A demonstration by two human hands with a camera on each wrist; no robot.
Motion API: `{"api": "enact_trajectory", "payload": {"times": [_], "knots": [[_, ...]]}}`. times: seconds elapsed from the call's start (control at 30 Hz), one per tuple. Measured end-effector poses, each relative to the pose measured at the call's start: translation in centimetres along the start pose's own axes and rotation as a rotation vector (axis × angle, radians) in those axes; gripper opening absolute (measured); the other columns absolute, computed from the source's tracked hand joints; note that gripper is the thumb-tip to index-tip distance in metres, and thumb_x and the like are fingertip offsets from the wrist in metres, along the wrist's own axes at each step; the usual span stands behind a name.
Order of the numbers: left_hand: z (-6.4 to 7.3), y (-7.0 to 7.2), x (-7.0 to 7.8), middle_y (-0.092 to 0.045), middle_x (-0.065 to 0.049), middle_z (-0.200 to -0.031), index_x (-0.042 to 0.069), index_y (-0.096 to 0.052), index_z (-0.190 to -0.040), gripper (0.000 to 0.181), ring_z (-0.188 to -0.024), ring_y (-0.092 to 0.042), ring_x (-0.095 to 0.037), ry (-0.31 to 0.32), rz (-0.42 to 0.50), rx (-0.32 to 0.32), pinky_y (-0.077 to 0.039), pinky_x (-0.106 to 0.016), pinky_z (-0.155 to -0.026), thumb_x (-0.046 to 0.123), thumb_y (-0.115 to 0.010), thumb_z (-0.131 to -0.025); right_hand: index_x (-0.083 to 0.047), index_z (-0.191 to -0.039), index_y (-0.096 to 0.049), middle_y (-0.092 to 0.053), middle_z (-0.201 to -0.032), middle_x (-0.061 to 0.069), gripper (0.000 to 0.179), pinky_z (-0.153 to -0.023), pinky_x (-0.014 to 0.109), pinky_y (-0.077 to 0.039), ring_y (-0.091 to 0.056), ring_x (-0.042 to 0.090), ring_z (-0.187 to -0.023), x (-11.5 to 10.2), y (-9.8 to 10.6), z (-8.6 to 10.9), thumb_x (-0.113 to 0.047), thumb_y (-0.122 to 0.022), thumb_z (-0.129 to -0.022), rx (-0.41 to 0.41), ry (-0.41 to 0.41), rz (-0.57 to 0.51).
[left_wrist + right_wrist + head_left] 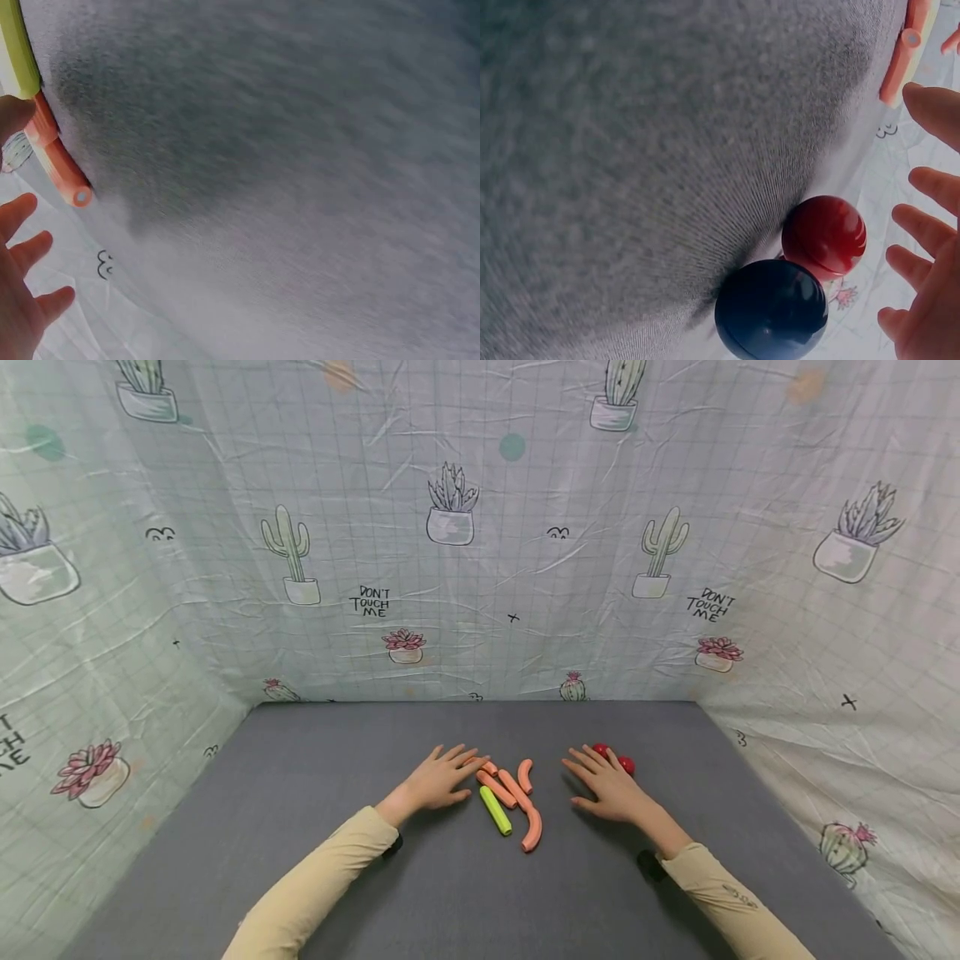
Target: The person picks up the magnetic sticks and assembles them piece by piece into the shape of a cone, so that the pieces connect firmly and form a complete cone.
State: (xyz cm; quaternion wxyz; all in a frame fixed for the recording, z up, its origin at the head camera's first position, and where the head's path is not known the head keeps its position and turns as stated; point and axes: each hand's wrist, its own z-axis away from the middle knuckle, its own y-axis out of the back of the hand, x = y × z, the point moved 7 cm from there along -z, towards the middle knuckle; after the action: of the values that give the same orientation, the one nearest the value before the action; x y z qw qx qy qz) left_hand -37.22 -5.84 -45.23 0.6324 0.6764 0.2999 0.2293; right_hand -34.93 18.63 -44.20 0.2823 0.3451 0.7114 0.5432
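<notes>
My left hand (pixel 437 779), fingers spread, is just left of several orange tube pieces (pixel 496 788) and a lime-green tube (pixel 495 811) on the grey table. Its fingertips partly cover one orange piece; whether they touch it I cannot tell. One orange piece is a small curve (pixel 525 775), and another bent one (pixel 532 829) lies nearest me. To the right, my right hand (pixel 611 789) is spread too, holding nothing, partly in front of two red balls (pixel 626 766). In the right wrist view a red ball (pixel 825 237) sits beside a dark blue-looking ball (pixel 771 310).
A grey cloth-like surface covers the table (pixel 360 893). Behind and on both sides hangs a pale curtain (pixel 480 577) printed with potted cacti. Dark wrist bands (pixel 651 865) show at the cream sleeves.
</notes>
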Motion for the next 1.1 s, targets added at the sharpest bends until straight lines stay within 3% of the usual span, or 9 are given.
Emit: {"api": "enact_trajectory", "payload": {"times": [0.23, 0.3, 0.43, 0.5, 0.73, 1.1], "knots": [[-0.5, -0.3, -0.2, -0.035, -0.006, -0.142, 0.022, -0.027, -0.141, 0.061, -0.132, -0.030, -0.031, 0.050, -0.062, -0.056, -0.025, -0.056, -0.101, 0.036, -0.054, -0.087, -0.008, -0.130, -0.045, -0.044, -0.133, 0.016, 0.063, -0.098, 0.062, -0.021, -0.035, 0.039, -0.126, 0.1, 0.7, -0.2, -0.029, -0.069, -0.075, 0.062, 0.028, -0.020], [-0.4, -0.6, -0.3, -0.036, -0.005, -0.142, 0.023, -0.028, -0.140, 0.060, -0.132, -0.030, -0.029, 0.073, -0.087, -0.073, -0.025, -0.055, -0.101, 0.037, -0.053, -0.087, -0.010, -0.131, -0.043, -0.042, -0.135, 0.015, 0.062, -0.100, 0.060, -0.020, -0.034, 0.037, -0.127, 1.0, 0.0, -0.1, -0.032, -0.066, -0.078, 0.098, 0.065, -0.032], [-0.1, -1.2, -0.5, -0.039, -0.002, -0.140, 0.022, -0.033, -0.138, 0.055, -0.131, -0.033, -0.026, 0.106, -0.127, -0.083, -0.027, -0.053, -0.101, 0.036, -0.051, -0.089, -0.009, -0.129, -0.046, -0.044, -0.132, 0.017, 0.060, -0.098, 0.061, -0.021, -0.036, 0.038, -0.124, 1.2, 0.2, 0.0, -0.030, -0.068, -0.077, 0.138, 0.056, -0.056], [-0.1, -1.0, -0.4, -0.043, -0.001, -0.136, 0.019, -0.038, -0.135, 0.051, -0.128, -0.037, -0.025, 0.102, -0.149, -0.049, -0.031, -0.052, -0.099, 0.034, -0.052, -0.088, -0.006, -0.125, -0.050, -0.047, -0.129, 0.019, 0.059, -0.095, 0.062, -0.025, -0.040, 0.040, -0.120, 0.7, 1.1, 0.1, -0.024, -0.071, -0.073, 0.123, 0.009, -0.046], [0.0, 0.1, 0.1, -0.056, 0.000, -0.116, 0.017, -0.054, -0.115, 0.028, -0.109, -0.049, -0.022, 0.059, -0.276, 0.092, -0.041, -0.047, -0.088, 0.017, -0.054, -0.087, -0.008, -0.127, -0.048, -0.044, -0.132, 0.017, 0.058, -0.098, 0.060, -0.023, -0.038, 0.037, -0.122, 1.4, 0.9, 0.1, -0.026, -0.069, -0.076, 0.066, -0.033, -0.024], [0.2, 0.3, 0.4, -0.059, 0.000, -0.106, 0.020, -0.052, -0.116, 0.029, -0.100, -0.052, -0.019, 0.056, -0.359, 0.102, -0.042, -0.042, -0.085, 0.015, -0.052, -0.088, -0.006, -0.124, -0.051, -0.046, -0.130, 0.019, 0.057, -0.096, 0.061, -0.026, -0.041, 0.039, -0.118, 1.6, 1.5, 0.5, -0.024, -0.071, -0.074, 0.087, -0.022, -0.004]]}}
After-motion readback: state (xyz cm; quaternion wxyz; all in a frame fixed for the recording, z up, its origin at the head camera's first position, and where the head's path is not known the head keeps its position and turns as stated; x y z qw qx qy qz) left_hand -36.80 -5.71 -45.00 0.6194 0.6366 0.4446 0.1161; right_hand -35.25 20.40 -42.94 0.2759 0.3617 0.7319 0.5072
